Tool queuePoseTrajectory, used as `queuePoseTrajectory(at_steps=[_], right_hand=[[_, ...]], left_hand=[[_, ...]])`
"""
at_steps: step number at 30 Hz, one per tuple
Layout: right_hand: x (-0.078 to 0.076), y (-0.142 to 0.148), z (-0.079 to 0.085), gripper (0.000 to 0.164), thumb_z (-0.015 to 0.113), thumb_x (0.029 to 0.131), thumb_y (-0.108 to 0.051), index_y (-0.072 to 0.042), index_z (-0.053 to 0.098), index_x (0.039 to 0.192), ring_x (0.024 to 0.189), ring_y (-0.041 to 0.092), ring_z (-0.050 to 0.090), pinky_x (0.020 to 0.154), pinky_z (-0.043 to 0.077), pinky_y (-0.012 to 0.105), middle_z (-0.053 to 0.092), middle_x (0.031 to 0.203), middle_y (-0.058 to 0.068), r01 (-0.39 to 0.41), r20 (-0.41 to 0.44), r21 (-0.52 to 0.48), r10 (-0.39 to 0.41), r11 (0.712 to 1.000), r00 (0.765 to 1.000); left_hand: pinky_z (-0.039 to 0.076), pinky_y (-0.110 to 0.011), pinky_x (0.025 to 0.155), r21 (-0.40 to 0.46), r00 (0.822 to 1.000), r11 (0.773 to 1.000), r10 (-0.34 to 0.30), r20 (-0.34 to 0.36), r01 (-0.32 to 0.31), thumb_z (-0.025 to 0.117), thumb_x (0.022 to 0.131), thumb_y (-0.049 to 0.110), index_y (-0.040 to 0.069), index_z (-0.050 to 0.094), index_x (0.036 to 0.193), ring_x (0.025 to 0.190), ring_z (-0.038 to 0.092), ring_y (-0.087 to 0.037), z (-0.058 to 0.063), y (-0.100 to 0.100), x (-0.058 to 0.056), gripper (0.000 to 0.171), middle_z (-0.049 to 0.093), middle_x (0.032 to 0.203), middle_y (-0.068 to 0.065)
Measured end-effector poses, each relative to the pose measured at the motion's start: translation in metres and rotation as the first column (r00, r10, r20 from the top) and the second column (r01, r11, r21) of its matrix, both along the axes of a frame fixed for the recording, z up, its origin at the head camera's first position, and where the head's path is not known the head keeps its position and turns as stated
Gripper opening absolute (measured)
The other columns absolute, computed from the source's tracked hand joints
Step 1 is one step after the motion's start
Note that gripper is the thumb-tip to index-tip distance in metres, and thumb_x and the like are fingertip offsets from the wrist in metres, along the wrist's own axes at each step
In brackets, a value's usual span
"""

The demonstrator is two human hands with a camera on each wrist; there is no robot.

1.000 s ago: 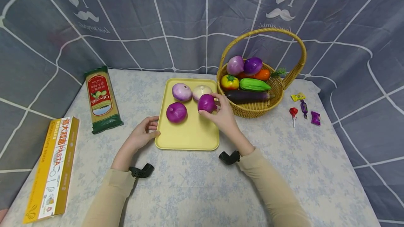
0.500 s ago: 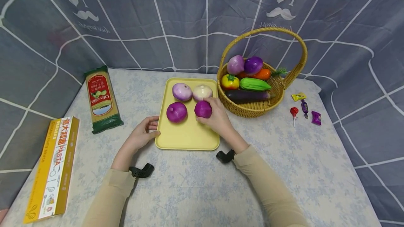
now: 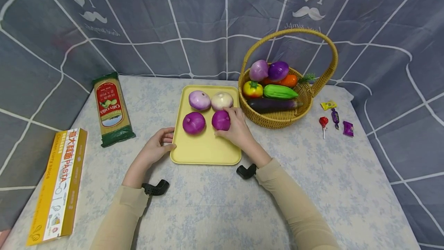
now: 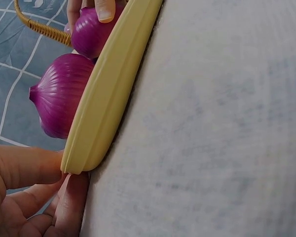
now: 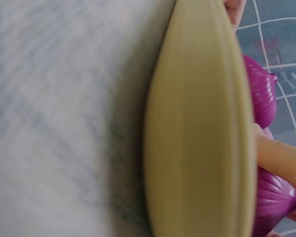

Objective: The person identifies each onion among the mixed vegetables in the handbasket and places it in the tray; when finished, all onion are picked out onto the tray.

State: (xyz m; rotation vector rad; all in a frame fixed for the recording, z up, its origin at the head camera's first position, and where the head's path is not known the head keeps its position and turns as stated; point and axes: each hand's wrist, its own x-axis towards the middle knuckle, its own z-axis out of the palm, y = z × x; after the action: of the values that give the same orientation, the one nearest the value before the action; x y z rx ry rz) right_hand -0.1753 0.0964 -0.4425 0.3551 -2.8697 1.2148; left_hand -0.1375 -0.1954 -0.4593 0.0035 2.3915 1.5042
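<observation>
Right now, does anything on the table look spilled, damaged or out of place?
Nothing clearly stands out: three onions sit on the yellow tray, the right hand holds a fourth, and vegetables lie inside the basket. I see no spill or damage.

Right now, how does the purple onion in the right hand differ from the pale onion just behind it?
Colour: the purple onion is deep purple; the pale onion is creamy white.
Hold: the right hand grips the purple onion; no fingers wrap the pale onion.
Place: the pale onion is farther back than the purple onion.
Both are rounded and glossy.
</observation>
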Motion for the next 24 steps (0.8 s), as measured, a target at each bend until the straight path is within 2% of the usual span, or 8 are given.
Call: queuePoseTrajectory(at_steps=[6, 13, 20, 24], right_hand=[[-0.001, -0.001, 0.000, 0.094, 0.094, 0.074, -0.022, -0.001, 0.043, 0.150, 0.129, 0.037, 0.040, 0.109, 0.038, 0.048, 0.039, 0.138, 0.023, 0.004, 0.024, 0.016, -0.005, 1.000, 1.000], [0.003, 0.001, 0.004, 0.096, 0.093, 0.074, -0.023, 0.003, 0.041, 0.150, 0.134, 0.037, 0.038, 0.112, 0.035, 0.047, 0.038, 0.142, 0.024, -0.018, 0.038, 0.008, 0.018, 1.000, 0.999], [0.005, 0.010, 0.027, 0.081, 0.088, 0.081, -0.026, 0.002, 0.047, 0.146, 0.128, 0.035, 0.046, 0.109, 0.038, 0.046, 0.044, 0.142, 0.022, -0.027, 0.040, -0.015, 0.028, 1.000, 0.999], [0.001, 0.021, 0.044, 0.063, 0.081, 0.088, -0.027, 0.001, 0.057, 0.139, 0.116, 0.035, 0.053, 0.100, 0.044, 0.045, 0.053, 0.135, 0.019, -0.004, -0.031, -0.063, 0.002, 0.998, 1.000]], left_hand=[[0.047, -0.034, 0.090, 0.006, 1.000, 1.000, -0.004, -0.001, 0.004, 0.061, 0.097, -0.001, -0.007, 0.036, 0.150, 0.115, 0.051, -0.034, 0.000, -0.001, 0.000, 0.058, 0.050, 0.127, -0.024], [0.046, -0.036, 0.091, 0.002, 1.000, 1.000, 0.006, 0.007, -0.006, 0.061, 0.097, -0.001, -0.006, 0.037, 0.151, 0.115, 0.051, -0.034, 0.000, -0.001, 0.001, 0.059, 0.050, 0.127, -0.023], [0.046, -0.038, 0.093, -0.006, 1.000, 1.000, 0.009, 0.005, -0.009, 0.060, 0.097, -0.002, -0.007, 0.036, 0.150, 0.115, 0.051, -0.035, 0.001, 0.000, 0.001, 0.059, 0.050, 0.127, -0.024], [0.045, -0.040, 0.094, -0.011, 1.000, 1.000, 0.006, 0.001, -0.006, 0.060, 0.097, -0.002, -0.007, 0.037, 0.150, 0.115, 0.051, -0.035, 0.002, 0.000, 0.001, 0.058, 0.050, 0.127, -0.024]])
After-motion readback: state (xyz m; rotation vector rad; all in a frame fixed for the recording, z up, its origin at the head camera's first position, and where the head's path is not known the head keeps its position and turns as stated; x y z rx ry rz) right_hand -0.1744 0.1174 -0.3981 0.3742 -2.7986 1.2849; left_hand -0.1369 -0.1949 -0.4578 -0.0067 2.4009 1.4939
